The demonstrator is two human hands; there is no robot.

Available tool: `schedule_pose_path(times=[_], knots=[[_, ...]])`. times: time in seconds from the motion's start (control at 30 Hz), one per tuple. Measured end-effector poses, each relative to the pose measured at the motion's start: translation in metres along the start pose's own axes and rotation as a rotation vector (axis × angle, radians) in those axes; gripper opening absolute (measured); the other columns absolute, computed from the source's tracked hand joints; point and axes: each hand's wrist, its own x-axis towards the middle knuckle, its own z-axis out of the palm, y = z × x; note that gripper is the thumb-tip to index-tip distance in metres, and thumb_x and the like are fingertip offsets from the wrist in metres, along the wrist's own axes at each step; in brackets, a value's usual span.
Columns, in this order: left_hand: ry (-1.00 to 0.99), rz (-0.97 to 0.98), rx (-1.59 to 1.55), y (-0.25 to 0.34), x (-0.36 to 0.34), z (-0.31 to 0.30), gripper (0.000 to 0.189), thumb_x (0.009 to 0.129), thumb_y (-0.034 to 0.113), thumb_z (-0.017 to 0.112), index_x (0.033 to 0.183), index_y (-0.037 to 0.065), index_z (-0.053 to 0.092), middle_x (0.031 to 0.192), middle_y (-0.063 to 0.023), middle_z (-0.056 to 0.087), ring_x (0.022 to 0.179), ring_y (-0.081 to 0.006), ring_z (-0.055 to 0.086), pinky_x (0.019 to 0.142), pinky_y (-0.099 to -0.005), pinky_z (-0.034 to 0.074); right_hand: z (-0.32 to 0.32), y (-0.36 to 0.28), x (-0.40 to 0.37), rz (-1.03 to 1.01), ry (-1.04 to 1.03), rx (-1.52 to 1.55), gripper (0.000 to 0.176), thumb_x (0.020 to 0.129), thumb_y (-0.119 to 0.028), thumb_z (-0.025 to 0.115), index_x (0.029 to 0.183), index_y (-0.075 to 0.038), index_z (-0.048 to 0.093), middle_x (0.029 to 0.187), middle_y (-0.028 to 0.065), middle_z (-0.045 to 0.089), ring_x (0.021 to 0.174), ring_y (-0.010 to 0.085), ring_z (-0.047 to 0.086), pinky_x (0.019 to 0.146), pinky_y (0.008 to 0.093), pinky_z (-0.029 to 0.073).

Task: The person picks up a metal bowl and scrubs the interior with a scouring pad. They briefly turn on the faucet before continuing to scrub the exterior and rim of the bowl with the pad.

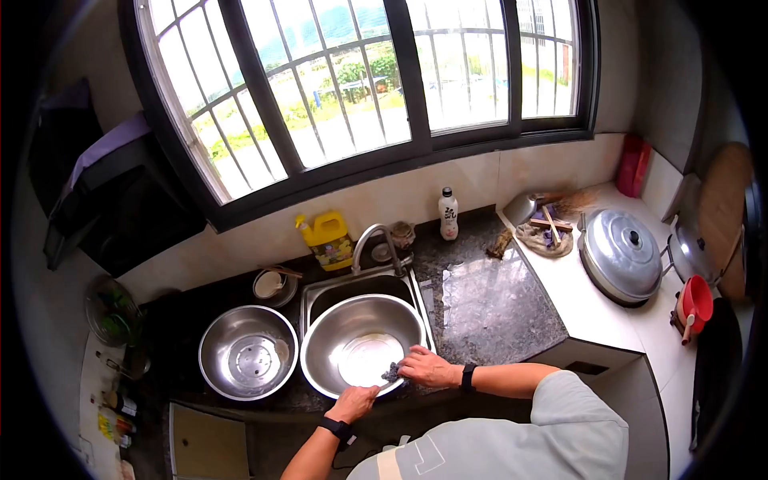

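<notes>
A large stainless steel basin rests over the sink, tilted slightly toward me. At its near rim, my left hand is closed on the edge. My right hand is closed on a dark grey scouring pad, which presses against the inside wall near the right-hand rim. The bottom of the basin shines brightly in the window light. Left of it on the counter stands a second steel basin with nothing of size inside.
Behind the sink are a curved faucet, a yellow jug and a white bottle. A small bowl sits at the back left. To the right are a lidded pot and a red ladle or cup.
</notes>
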Motion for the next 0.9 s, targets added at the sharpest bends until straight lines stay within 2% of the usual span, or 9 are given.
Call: schedule_pose_path(times=[0.07, 0.17, 0.23, 0.27, 0.43, 0.6, 0.73, 0.8, 0.9], knots=[[0.018, 0.017, -0.005, -0.002, -0.002, -0.003, 0.010, 0.086, 0.015, 0.050, 0.091, 0.009, 0.056, 0.067, -0.0183, 0.060, 0.064, -0.0374, 0.061, 0.058, -0.0482, 0.048, -0.010, 0.026, -0.008, -0.019, -0.002, 0.003, 0.015, 0.086, -0.016, 0.055, 0.100, -0.012, 0.057, 0.103, 0.0063, 0.059, 0.101, 0.0197, 0.057, 0.100, 0.0427, 0.034], [0.025, 0.010, 0.007, -0.003, -0.003, -0.004, 0.009, 0.086, 0.016, 0.051, 0.090, 0.009, 0.055, 0.067, -0.0180, 0.060, 0.064, -0.0370, 0.061, 0.058, -0.0481, 0.048, -0.021, 0.031, -0.008, -0.014, -0.019, -0.011, 0.015, 0.084, -0.014, 0.057, 0.099, -0.012, 0.058, 0.100, 0.0057, 0.060, 0.099, 0.0203, 0.058, 0.100, 0.0426, 0.034], [-0.007, -0.019, 0.027, 0.005, 0.000, -0.010, 0.009, 0.086, 0.017, 0.052, 0.089, 0.009, 0.054, 0.067, -0.0180, 0.061, 0.064, -0.0371, 0.061, 0.058, -0.0483, 0.048, -0.011, 0.014, -0.002, 0.025, -0.027, -0.005, 0.017, 0.082, -0.013, 0.058, 0.098, -0.011, 0.058, 0.096, 0.0051, 0.061, 0.093, 0.0211, 0.059, 0.098, 0.0426, 0.036], [-0.007, -0.039, 0.042, 0.008, 0.006, -0.008, 0.009, 0.086, 0.017, 0.052, 0.088, 0.009, 0.054, 0.068, -0.0180, 0.061, 0.064, -0.0371, 0.061, 0.058, -0.0482, 0.048, -0.008, 0.003, 0.003, 0.049, -0.088, 0.016, 0.015, 0.088, -0.017, 0.054, 0.101, -0.010, 0.057, 0.097, 0.0057, 0.061, 0.097, 0.0204, 0.058, 0.100, 0.0435, 0.034], [-0.011, -0.052, 0.017, 0.006, 0.011, 0.003, 0.011, 0.089, 0.017, 0.047, 0.088, 0.009, 0.054, 0.068, -0.0184, 0.061, 0.065, -0.0388, 0.061, 0.060, -0.0497, 0.048, 0.006, -0.027, 0.016, 0.077, -0.109, -0.030, 0.014, 0.089, -0.016, 0.053, 0.100, -0.010, 0.057, 0.096, 0.0066, 0.060, 0.094, 0.0205, 0.059, 0.099, 0.0436, 0.036], [0.004, -0.026, 0.006, -0.002, -0.009, -0.006, 0.011, 0.088, 0.017, 0.047, 0.089, 0.008, 0.054, 0.069, -0.0179, 0.061, 0.067, -0.0385, 0.061, 0.060, -0.0487, 0.048, -0.026, 0.029, -0.006, 0.000, 0.013, 0.044, 0.017, 0.085, -0.011, 0.053, 0.101, -0.011, 0.057, 0.097, 0.0059, 0.060, 0.097, 0.0201, 0.058, 0.101, 0.0437, 0.033], [0.034, -0.014, 0.000, 0.006, -0.006, -0.013, 0.011, 0.088, 0.017, 0.048, 0.088, 0.009, 0.054, 0.070, -0.0175, 0.062, 0.066, -0.0383, 0.061, 0.059, -0.0486, 0.048, -0.016, 0.031, -0.008, 0.030, -0.146, 0.000, 0.016, 0.086, -0.014, 0.057, 0.103, -0.012, 0.057, 0.105, 0.0050, 0.060, 0.103, 0.0185, 0.057, 0.103, 0.0436, 0.031], [0.021, -0.030, 0.015, 0.013, 0.005, -0.011, 0.012, 0.089, 0.018, 0.047, 0.088, 0.008, 0.054, 0.069, -0.0179, 0.062, 0.066, -0.0388, 0.062, 0.060, -0.0495, 0.048, -0.012, 0.002, 0.004, 0.002, -0.079, 0.000, 0.017, 0.084, -0.013, 0.056, 0.101, -0.010, 0.056, 0.091, 0.0065, 0.058, 0.091, 0.0209, 0.059, 0.099, 0.0416, 0.036], [0.005, -0.052, 0.041, 0.017, 0.016, 0.000, 0.012, 0.088, 0.017, 0.048, 0.087, 0.008, 0.054, 0.064, -0.0189, 0.060, 0.063, -0.0398, 0.061, 0.058, -0.0496, 0.048, -0.005, -0.030, 0.017, 0.072, -0.136, -0.026, 0.016, 0.083, -0.011, 0.055, 0.099, -0.009, 0.056, 0.088, 0.0075, 0.058, 0.090, 0.0218, 0.059, 0.096, 0.0401, 0.039]])
